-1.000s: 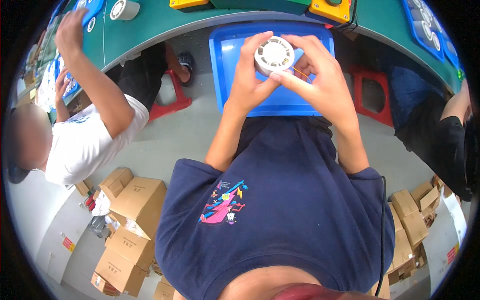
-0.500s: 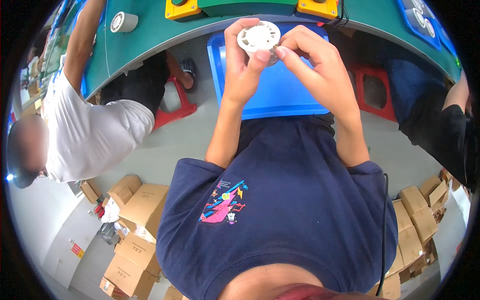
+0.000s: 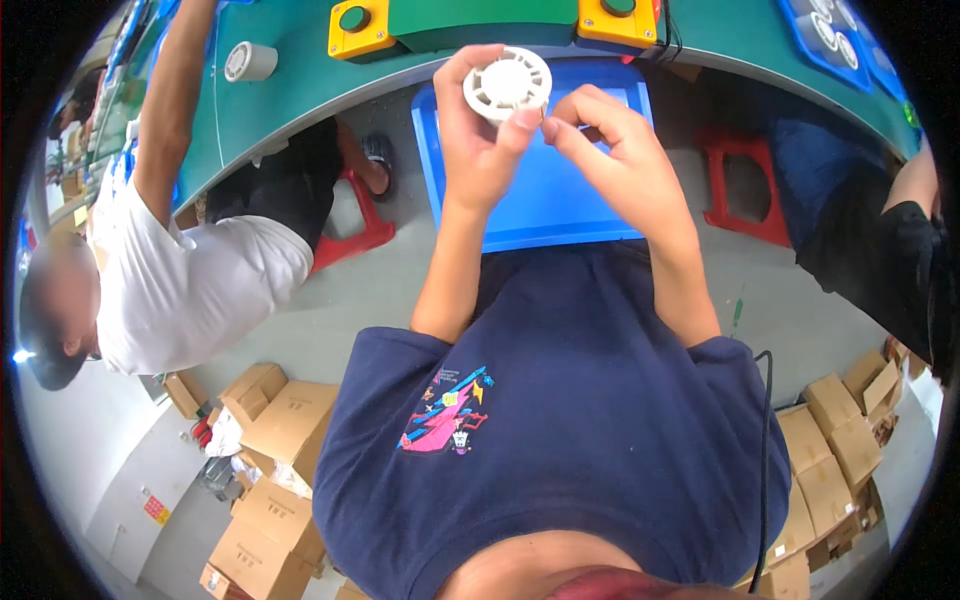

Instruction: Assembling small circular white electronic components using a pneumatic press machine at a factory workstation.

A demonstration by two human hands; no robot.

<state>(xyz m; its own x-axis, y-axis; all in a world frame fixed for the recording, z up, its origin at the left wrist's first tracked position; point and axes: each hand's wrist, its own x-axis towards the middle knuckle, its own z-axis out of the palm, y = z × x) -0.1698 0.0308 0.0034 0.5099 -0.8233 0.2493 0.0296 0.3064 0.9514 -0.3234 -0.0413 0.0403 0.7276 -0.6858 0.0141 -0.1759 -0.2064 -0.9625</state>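
A white round plastic part with a slotted, wheel-like face is gripped at its side by my left hand. The thumb presses on its near rim and the fingers curl round its left edge. My right hand is closed in a pinch just right of the part's near edge. A thin, short sliver shows between those fingertips and the rim, too small to name. Both hands are held over a blue tray. Another white cylindrical part lies on its side on the green table.
At the table edge ahead stands a green machine base with yellow button boxes. Blue bins of white parts sit far right. A person in white works at left, another in black at right. Red stools and cardboard boxes stand around.
Both hands and the white part have shifted slightly left and down in the view. The part's slotted face is turned a little, and my right fingertips sit lower beside its rim.
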